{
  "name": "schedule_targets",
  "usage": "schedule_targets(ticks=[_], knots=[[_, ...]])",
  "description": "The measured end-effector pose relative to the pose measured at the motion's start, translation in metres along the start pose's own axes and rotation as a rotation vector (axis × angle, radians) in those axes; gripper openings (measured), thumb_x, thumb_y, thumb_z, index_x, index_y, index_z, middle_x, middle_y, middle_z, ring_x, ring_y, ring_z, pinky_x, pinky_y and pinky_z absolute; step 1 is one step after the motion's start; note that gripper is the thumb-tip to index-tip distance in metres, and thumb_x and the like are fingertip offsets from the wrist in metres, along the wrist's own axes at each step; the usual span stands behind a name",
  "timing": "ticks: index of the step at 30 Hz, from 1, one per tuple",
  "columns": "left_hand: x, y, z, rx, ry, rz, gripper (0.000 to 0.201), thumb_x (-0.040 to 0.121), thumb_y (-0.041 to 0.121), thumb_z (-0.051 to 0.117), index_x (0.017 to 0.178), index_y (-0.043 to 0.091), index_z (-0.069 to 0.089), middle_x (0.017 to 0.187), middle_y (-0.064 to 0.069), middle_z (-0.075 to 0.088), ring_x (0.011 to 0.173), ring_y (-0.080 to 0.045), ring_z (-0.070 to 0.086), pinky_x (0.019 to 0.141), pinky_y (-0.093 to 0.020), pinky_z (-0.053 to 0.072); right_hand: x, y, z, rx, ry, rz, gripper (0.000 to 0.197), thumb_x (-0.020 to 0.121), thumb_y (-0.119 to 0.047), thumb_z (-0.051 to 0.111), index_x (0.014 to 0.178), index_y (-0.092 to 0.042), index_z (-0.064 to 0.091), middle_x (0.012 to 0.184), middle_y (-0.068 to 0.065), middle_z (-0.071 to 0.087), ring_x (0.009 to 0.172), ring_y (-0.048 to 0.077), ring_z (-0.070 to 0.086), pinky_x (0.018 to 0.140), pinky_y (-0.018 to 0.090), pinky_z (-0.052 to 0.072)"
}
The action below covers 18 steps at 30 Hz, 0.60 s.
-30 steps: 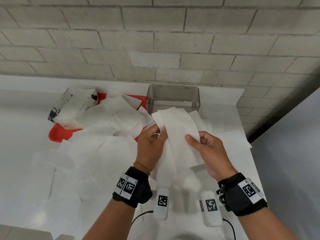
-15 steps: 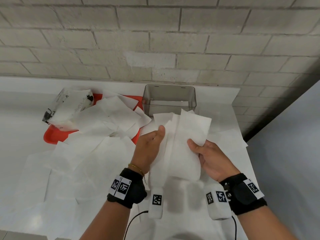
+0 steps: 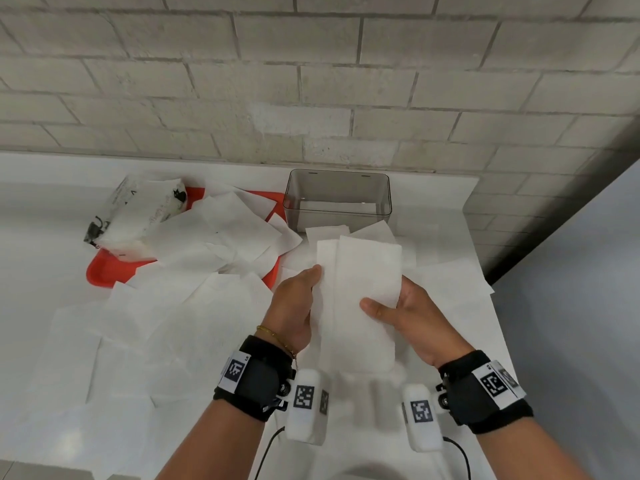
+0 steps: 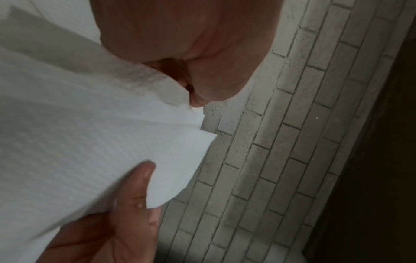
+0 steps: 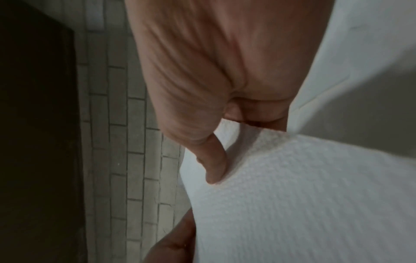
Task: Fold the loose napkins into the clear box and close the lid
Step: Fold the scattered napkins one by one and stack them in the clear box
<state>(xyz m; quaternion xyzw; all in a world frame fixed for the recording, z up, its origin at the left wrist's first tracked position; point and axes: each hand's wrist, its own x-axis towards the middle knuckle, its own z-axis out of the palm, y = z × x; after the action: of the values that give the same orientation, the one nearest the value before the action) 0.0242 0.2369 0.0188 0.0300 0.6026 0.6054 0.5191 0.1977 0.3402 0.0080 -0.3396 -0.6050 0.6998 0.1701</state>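
I hold a white napkin [image 3: 358, 299] folded into a tall strip, above the table in front of me. My left hand [image 3: 298, 303] grips its left edge, and my right hand [image 3: 398, 311] pinches its right edge with the thumb on top. The left wrist view shows the napkin [image 4: 90, 142] between both hands; the right wrist view shows the napkin [image 5: 303, 195] under my thumb. The clear box [image 3: 337, 199] stands open by the wall behind the napkin, with a white layer on its floor. I see no lid.
Several loose napkins [image 3: 194, 306] cover the white table [image 3: 41, 216] to the left and under my hands. A red tray [image 3: 107, 271] holds more napkins and a torn napkin wrapper [image 3: 138, 206]. The table's right edge [image 3: 491, 282] is close to my right hand.
The napkin went from an open, slanted sheet to a straight folded strip. Both hands shifted to its side edges, and the head view tilted down slightly.
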Motion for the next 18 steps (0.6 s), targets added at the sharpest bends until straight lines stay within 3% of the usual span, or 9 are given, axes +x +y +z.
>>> schedule_targets(ticks=[2,7,10,15,18], knots=[[-0.001,-0.001,0.001,-0.019,-0.023,0.008,0.033,0.109,0.031,0.049,0.124,0.013,0.071,0.117,-0.008,0.078,0.110,-0.029,0.073,0.100,-0.046,0.056,0.000,0.001,0.001,-0.081,0.007,0.003,0.046,0.094,-0.015,0.076,0.136,-0.025,0.061,0.126,-0.007,0.074,0.118,0.013,0.070,0.105,0.042,0.054],[-0.006,-0.011,0.005,-0.043,-0.074,0.054,0.036,0.110,0.031,0.043,0.125,0.014,0.070,0.116,-0.008,0.078,0.108,-0.028,0.075,0.090,-0.042,0.059,0.001,0.002,0.009,-0.181,0.055,-0.023,0.041,0.096,-0.032,0.073,0.134,-0.036,0.059,0.124,-0.019,0.072,0.115,0.000,0.068,0.106,0.037,0.053],[-0.007,-0.017,0.008,-0.012,-0.057,0.071,0.038,0.110,0.036,0.041,0.124,0.017,0.071,0.117,-0.007,0.078,0.110,-0.026,0.074,0.099,-0.046,0.057,0.005,0.008,0.013,-0.236,0.113,-0.056,0.039,0.096,-0.045,0.070,0.132,-0.041,0.058,0.124,-0.022,0.071,0.116,-0.001,0.066,0.106,0.036,0.052],[-0.002,-0.029,0.017,0.120,-0.056,0.142,0.057,0.096,0.072,0.048,0.125,0.029,0.070,0.122,0.004,0.075,0.118,-0.019,0.069,0.105,-0.044,0.052,0.013,0.022,0.017,-0.266,0.198,-0.022,0.057,0.083,-0.069,0.070,0.129,-0.040,0.058,0.122,-0.020,0.071,0.113,0.001,0.067,0.102,0.040,0.055],[-0.002,-0.034,0.022,0.135,-0.017,0.233,0.030,0.101,0.041,0.063,0.120,0.020,0.071,0.114,0.002,0.078,0.113,-0.022,0.071,0.101,-0.045,0.056,0.012,0.017,0.022,-0.312,0.133,-0.056,0.048,0.086,-0.065,0.070,0.127,-0.041,0.061,0.118,-0.021,0.073,0.108,-0.001,0.069,0.097,0.037,0.058]])
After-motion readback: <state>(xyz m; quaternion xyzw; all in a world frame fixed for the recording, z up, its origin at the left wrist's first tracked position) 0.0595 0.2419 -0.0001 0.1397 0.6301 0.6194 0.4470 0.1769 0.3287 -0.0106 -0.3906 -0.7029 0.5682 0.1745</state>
